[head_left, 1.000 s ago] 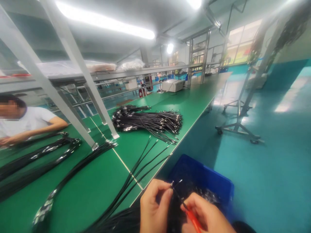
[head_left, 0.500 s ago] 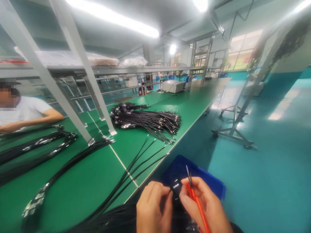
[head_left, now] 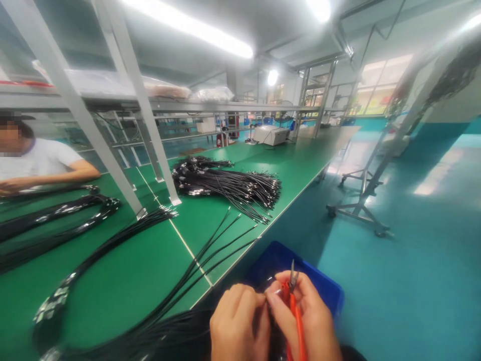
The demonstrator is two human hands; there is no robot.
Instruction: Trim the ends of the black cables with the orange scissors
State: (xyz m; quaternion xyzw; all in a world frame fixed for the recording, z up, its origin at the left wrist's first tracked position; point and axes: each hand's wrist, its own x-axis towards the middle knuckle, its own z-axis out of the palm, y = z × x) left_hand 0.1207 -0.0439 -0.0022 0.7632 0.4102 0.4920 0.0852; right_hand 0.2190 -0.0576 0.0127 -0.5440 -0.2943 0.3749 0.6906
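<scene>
My left hand (head_left: pixel 238 318) is closed in a pinch at the lower middle, its fingertips on the end of a thin black cable, mostly hidden by the fingers. Close against it, my right hand (head_left: pixel 313 316) grips orange-handled scissors (head_left: pixel 300 326), blades pointing up and slightly parted. The right thumb and forefinger meet the left fingertips at a small whitish tip (head_left: pixel 278 291). Black cables (head_left: pixel 176 288) run from under my left wrist onto the green table (head_left: pixel 124 281), a few loose ends fanning toward its edge. Beneath my hands sits a blue bin (head_left: pixel 326 283).
A big bundle of black cables (head_left: pixel 233 185) lies on the table beyond a metal upright (head_left: pixel 158 145). More cable coils (head_left: pixel 56 301) curve at left. Across the table sits a person in a white shirt (head_left: pixel 48 160). A wheeled stand (head_left: pixel 361 210) is on the floor at right.
My right hand has moved left with the scissors, and its thumb and forefinger now meet my left fingertips. The gap between the hands has closed. The view has shifted slightly.
</scene>
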